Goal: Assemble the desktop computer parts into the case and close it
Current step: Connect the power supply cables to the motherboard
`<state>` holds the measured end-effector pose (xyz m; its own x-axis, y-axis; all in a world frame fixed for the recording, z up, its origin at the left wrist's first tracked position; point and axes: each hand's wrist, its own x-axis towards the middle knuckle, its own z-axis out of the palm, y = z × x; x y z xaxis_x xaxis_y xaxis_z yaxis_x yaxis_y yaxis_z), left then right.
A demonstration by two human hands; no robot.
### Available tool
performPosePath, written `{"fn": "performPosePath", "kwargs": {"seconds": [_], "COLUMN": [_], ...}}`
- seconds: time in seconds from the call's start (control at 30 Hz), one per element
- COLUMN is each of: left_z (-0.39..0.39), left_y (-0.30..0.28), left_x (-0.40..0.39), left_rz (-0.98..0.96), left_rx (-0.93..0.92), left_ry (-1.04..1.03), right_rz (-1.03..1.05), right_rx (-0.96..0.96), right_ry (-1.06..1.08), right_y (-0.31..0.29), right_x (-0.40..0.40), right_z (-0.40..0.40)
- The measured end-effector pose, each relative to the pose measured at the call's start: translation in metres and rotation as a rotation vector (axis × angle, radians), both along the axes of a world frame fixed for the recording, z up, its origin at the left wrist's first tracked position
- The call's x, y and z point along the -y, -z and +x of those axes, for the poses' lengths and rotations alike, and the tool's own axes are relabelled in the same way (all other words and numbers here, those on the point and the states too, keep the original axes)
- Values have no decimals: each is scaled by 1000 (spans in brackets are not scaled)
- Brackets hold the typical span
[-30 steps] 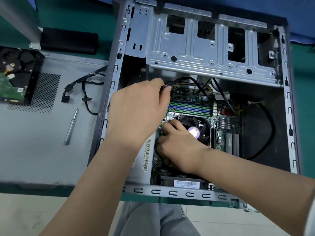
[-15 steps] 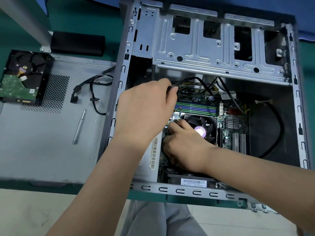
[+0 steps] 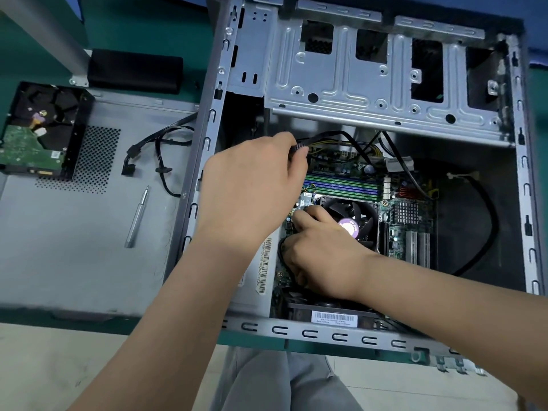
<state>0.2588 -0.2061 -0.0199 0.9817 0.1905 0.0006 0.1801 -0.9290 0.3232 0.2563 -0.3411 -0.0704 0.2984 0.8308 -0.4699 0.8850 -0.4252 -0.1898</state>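
Open computer case [image 3: 367, 93], centre and right of frame, motherboard [image 3: 412, 221] inside. Left hand [image 3: 252, 188], frame centre, pinches a black cable [image 3: 335, 136]. Right hand [image 3: 323, 253], fingers curled, works beside the CPU fan [image 3: 355, 215]; grasp cannot be told. Hard drive [image 3: 38, 132] on side panel [image 3: 74, 247], left; screwdriver [image 3: 136, 218] nearby.

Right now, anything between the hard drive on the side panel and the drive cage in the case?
Yes. The left hand and forearm reach across the case's left wall, directly between the hard drive and the drive cage. A loose black cable trails over that wall onto the side panel.
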Motion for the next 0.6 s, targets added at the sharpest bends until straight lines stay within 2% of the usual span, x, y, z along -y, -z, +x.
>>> {"fn": "performPosePath", "kwargs": {"seconds": [0.6], "left_z": [-1], "left_y": [0], "left_x": [3], "left_rz": [19], "left_rx": [-6], "left_ry": [3], "right_rz": [-126], "right_rx": [48], "right_ry": [-32], "right_y": [-4], "right_x": [-5], "right_z": [-3]}}
